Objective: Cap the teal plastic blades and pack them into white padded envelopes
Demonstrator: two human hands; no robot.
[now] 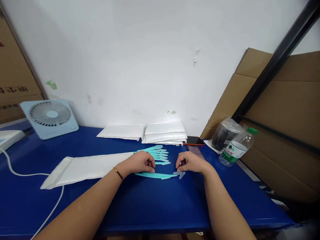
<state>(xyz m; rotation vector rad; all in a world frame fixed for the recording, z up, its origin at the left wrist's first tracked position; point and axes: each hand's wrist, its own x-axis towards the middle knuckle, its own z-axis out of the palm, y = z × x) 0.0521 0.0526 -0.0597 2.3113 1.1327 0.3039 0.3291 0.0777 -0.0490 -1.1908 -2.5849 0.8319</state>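
Note:
Slim turquoise sticks that look like eyebrow razors point(160, 176) lie together near the front of the blue table. My left hand point(141, 161) is closed, with its thumb and fingertips down at the back edge of these razors. Beyond it, several more razors point(161, 155) are fanned out side by side, their left ends partly hidden by that hand. At the right tip of the front razors, my right hand point(190, 161) pinches down on a small translucent cap point(176, 173). Another translucent piece point(182, 175) lies at an angle beside it.
A long white padded mailer point(82, 170) lies left of my hands. Stacked white mailers point(165, 132) sit against the wall. Two phones point(196, 151), a water bottle point(235, 150) and a bagged dark item point(222, 135) are at right. A blue fan point(51, 116) and white cable point(25, 174) are left.

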